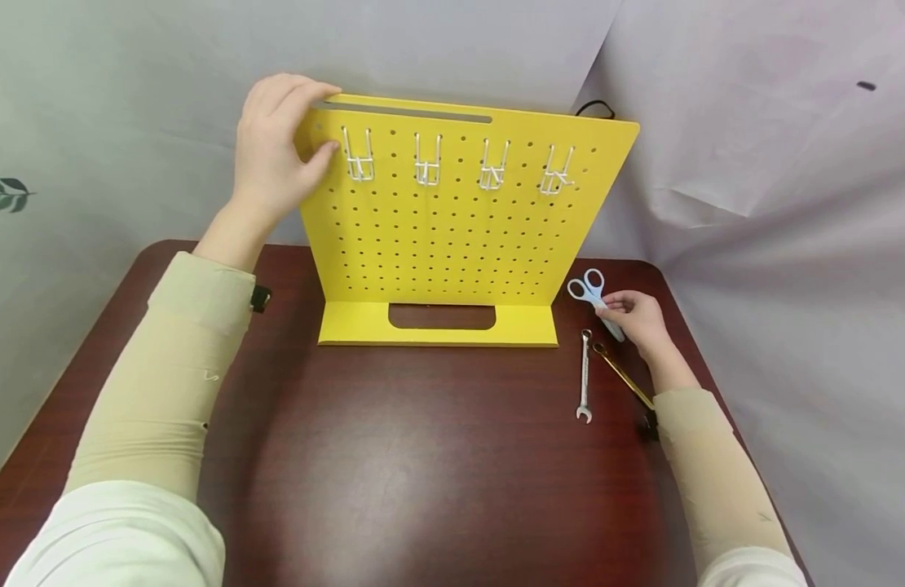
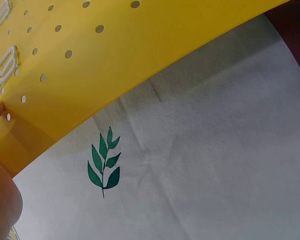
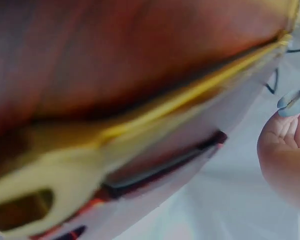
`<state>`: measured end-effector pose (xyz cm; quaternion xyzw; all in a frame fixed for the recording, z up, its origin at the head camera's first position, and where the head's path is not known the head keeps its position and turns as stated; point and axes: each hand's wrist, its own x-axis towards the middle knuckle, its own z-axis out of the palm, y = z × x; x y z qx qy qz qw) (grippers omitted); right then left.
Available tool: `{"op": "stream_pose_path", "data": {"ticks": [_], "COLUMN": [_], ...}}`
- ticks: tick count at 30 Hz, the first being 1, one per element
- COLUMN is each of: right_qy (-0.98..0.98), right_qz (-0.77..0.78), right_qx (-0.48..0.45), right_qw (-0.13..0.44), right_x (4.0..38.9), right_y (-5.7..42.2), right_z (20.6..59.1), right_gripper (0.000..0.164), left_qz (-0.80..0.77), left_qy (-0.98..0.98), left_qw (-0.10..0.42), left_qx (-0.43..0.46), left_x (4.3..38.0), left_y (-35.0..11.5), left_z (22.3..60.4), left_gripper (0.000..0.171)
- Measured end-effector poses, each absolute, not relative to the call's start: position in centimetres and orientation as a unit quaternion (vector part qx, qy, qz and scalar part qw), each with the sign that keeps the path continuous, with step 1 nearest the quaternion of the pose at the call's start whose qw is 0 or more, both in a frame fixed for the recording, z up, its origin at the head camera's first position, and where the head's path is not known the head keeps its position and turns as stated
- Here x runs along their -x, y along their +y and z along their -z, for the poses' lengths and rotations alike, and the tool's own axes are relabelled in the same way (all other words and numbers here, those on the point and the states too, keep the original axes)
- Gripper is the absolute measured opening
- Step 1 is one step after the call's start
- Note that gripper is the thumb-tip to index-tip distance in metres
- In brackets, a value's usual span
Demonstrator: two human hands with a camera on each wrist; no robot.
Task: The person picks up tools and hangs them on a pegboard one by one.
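Note:
My left hand grips the upper left corner of a yellow pegboard, thumb on the front face. The board stands on its yellow foot, and several white wire hooks hang in a row near its top. At the right of the table, my right hand pinches a pair of scissors with light blue handles. The scissors point toward the near right, their finger loops away from me. In the right wrist view, part of a blue scissor handle shows beside the fingers.
Left of my right hand lies a silver combination wrench. A gold wrench lies beside it, partly under the right wrist, and looms large and blurred in the right wrist view. Pale cloth borders the dark red table. A black cord shows behind the board.

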<state>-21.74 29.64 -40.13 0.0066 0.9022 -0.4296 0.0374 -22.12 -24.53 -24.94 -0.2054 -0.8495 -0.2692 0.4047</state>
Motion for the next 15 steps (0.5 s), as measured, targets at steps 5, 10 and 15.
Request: {"op": "stream_pose_path", "data": {"ticks": [5,10,15], "right_qy": [0.887,0.854,0.799], "right_qz": [0.462,0.519,0.6], "right_qx": [-0.012,-0.005,0.016], "right_qw": [0.009,-0.015,-0.037], "right_x": [20.9,20.1,19.4], "right_y": [29.4,28.9,28.1], "right_z": [38.5,36.6,35.1], "right_gripper": [0.035,0.012,0.027], "left_qz": [0.268,0.264,0.252], "left_qy": [-0.848,-0.848,-0.849], "left_qw": [0.407,0.408,0.41], "left_qx": [0.208,0.212,0.22], "left_x": [22.2,22.3,22.3], "left_y": [-24.5,-24.6,-24.7], "left_z": [25.0,25.0,25.0], "left_gripper": [0.046,0.046,0.044]}}
